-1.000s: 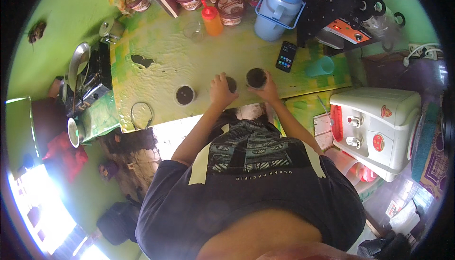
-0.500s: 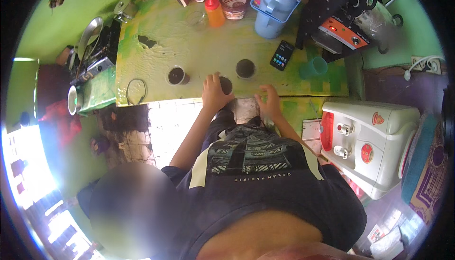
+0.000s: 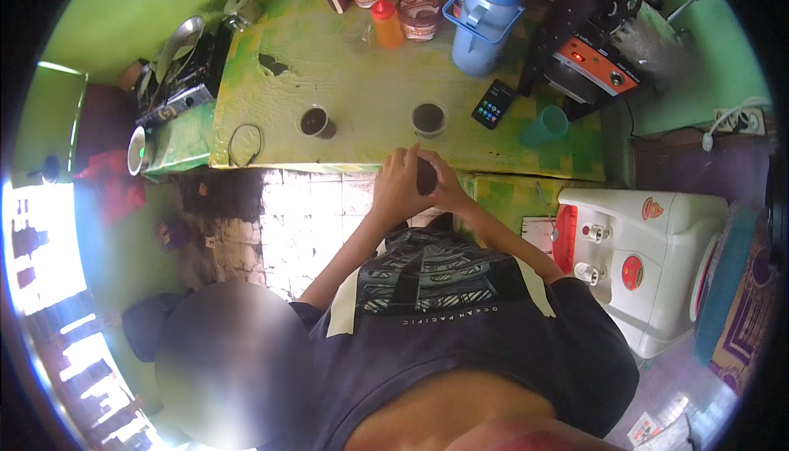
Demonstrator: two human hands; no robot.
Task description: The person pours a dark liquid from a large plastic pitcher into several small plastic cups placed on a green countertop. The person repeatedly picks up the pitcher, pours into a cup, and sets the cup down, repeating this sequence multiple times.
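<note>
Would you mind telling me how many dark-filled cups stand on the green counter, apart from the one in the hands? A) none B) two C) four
B: two dark-filled cups stand on the green counter, the left cup and the right cup, while the left hand and right hand grip a third cup at its edge.

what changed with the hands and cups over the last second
Both hands, left hand and right hand, pulled back from the counter toward the body, lifting the dark cup off the edge; it is now held between them. The two filled cups, phone and blue jug stayed put.
</note>
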